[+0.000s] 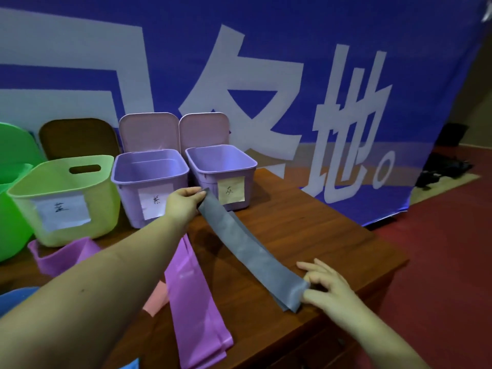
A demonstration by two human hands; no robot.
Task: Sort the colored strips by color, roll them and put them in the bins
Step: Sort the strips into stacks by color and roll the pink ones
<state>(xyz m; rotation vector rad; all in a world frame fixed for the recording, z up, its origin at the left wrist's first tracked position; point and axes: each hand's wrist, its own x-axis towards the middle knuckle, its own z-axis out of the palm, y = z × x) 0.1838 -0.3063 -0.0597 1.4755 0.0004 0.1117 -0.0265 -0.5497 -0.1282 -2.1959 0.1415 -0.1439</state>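
A long grey strip (pixel 247 249) stretches diagonally across the wooden table (pixel 319 225). My left hand (pixel 183 203) pinches its far end in front of the right purple bin (pixel 221 166), which bears a yellow label. My right hand (pixel 327 286) pinches the near end by the table's front edge. A purple strip (pixel 194 302) lies flat beside my left forearm. Another purple strip (pixel 61 254) lies crumpled near the green bin (pixel 64 198). A pink strip (pixel 157 299) peeks out beneath the purple one. The middle purple bin (pixel 149 177) stands open.
A large bright green tub (pixel 10 187) sits at the far left. Blue strips (pixel 16 296) show at the lower left edge. A big blue banner (pixel 266 75) hangs behind the table. The table's right edge drops to a red floor (pixel 439 262).
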